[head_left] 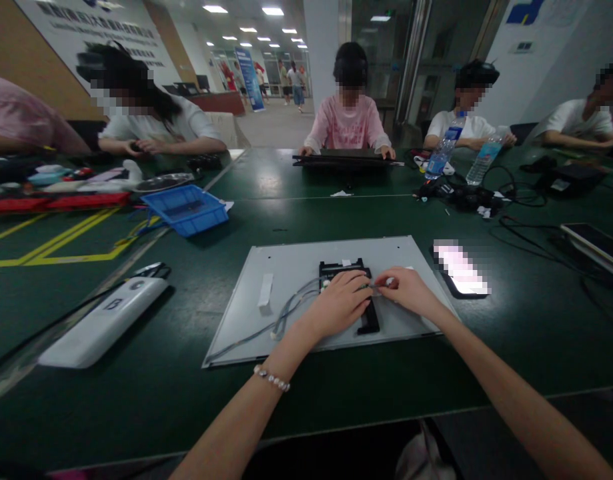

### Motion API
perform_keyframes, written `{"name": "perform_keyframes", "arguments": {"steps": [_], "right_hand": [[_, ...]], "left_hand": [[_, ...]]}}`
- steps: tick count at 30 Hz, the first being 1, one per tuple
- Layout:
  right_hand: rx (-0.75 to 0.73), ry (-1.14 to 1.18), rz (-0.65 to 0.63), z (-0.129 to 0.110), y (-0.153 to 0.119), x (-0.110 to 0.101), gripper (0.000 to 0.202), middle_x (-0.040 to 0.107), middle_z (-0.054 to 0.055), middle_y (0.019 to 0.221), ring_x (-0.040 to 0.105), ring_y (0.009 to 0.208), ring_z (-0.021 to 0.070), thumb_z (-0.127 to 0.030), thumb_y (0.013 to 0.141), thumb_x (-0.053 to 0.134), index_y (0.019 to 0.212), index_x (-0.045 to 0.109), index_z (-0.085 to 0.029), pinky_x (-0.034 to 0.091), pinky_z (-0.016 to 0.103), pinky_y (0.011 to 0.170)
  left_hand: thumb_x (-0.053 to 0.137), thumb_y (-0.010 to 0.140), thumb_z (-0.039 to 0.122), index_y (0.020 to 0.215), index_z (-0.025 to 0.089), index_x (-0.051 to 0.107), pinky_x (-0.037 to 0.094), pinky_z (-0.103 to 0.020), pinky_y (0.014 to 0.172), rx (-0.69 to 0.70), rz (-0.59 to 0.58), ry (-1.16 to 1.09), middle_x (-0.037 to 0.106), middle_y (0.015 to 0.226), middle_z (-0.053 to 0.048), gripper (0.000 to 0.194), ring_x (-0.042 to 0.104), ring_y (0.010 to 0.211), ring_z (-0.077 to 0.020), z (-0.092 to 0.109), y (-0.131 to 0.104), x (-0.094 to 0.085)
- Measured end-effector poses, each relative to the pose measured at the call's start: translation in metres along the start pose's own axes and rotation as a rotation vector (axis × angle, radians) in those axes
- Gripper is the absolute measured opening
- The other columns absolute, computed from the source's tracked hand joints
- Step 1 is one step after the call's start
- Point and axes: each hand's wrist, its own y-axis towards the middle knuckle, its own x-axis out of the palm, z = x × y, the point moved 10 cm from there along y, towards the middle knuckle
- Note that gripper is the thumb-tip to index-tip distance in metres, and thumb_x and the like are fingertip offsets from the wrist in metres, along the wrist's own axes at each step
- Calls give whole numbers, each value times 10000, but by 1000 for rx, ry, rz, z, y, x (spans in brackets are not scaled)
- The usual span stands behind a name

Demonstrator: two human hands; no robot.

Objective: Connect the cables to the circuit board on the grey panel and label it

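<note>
A light grey flat panel lies on the green table in front of me. Near its middle sits a black frame, and grey cables run from there to the panel's lower left corner. My left hand rests over the black frame, its fingers spread a little and bent across the cable ends. Close to its fingertips, my right hand pinches something small at the frame's right side; the fingers hide most of it. A white strip lies on the panel's left part.
A white device with a black cable lies at the left, a blue basket behind it. Right of the panel is a phone. Bottles and tangled cables stand farther right. Several people sit around the table.
</note>
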Motion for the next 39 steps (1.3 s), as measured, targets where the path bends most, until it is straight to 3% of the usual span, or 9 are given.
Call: {"name": "perform_keyframes", "arguments": {"steps": [7, 14, 20, 23, 26, 28, 31, 34, 39], "right_hand": [[-74, -55, 100, -5, 19, -16, 196, 650, 65, 982, 608, 738, 145, -242, 804, 563, 965, 665, -195, 480, 290, 703], [-251, -212, -31, -39, 57, 3, 216, 662, 70, 1016, 585, 960, 194, -189, 787, 586, 983, 678, -193, 435, 337, 858], [-206, -191, 54, -46, 58, -4, 218, 675, 63, 994, 597, 944, 187, -156, 807, 537, 964, 683, -198, 449, 329, 845], [-192, -142, 102, -52, 40, -13, 221, 678, 60, 957, 606, 912, 188, -153, 818, 514, 953, 682, -202, 464, 337, 826], [-239, -118, 124, -69, 17, -17, 230, 671, 49, 968, 606, 908, 187, -148, 839, 485, 954, 670, -219, 469, 348, 829], [-303, -131, 108, -85, 4, -11, 243, 659, 49, 1002, 599, 929, 185, -141, 853, 469, 988, 652, -226, 471, 359, 839], [-465, -208, 36, -116, -12, 12, 246, 641, 72, 1049, 573, 985, 192, -138, 870, 458, 1045, 623, -191, 470, 376, 861], [-646, -307, -68, -143, -26, 43, 238, 633, 100, 1068, 553, 1013, 196, -121, 876, 454, 1054, 611, -140, 467, 364, 873], [-778, -363, -104, -158, -39, 71, 222, 643, 105, 1032, 558, 1001, 198, -89, 869, 447, 1000, 622, -133, 466, 352, 869]], "left_hand": [[399, 914, 212, 1083, 198, 565, 314, -422, 1046, -3, 12, 17, 524, 1204, -77, 238, 391, 1239, -226, 0, 0, -1], [394, 915, 209, 1107, 190, 548, 318, -412, 1034, 1, 16, 30, 526, 1187, -86, 247, 423, 1199, -224, 2, -2, 0], [433, 908, 262, 1173, 202, 517, 302, -424, 1044, -17, 46, -22, 519, 1229, -82, 284, 426, 1200, -228, -1, -3, -12], [382, 926, 277, 1196, 210, 510, 358, -406, 996, -164, 155, -68, 537, 1215, -74, 306, 469, 1153, -221, -37, -13, -42], [382, 903, 262, 1149, 189, 550, 412, -381, 931, -407, 257, -69, 575, 1132, -75, 307, 541, 1031, -219, -100, -43, -69], [414, 859, 259, 1106, 174, 577, 460, -349, 840, -568, 268, -63, 576, 1109, -75, 307, 588, 859, -192, -143, -71, -75], [491, 751, 242, 1107, 154, 589, 463, -339, 825, -719, 174, -83, 577, 1116, -80, 380, 595, 764, -173, -185, -110, -62], [532, 694, 263, 1121, 160, 588, 481, -307, 755, -821, 108, -221, 586, 1123, -85, 443, 602, 750, -167, -202, -136, -44], [560, 691, 312, 980, 187, 651, 461, -271, 674, -820, 61, -273, 659, 865, -41, 328, 602, 731, -172, -197, -141, -37]]}}
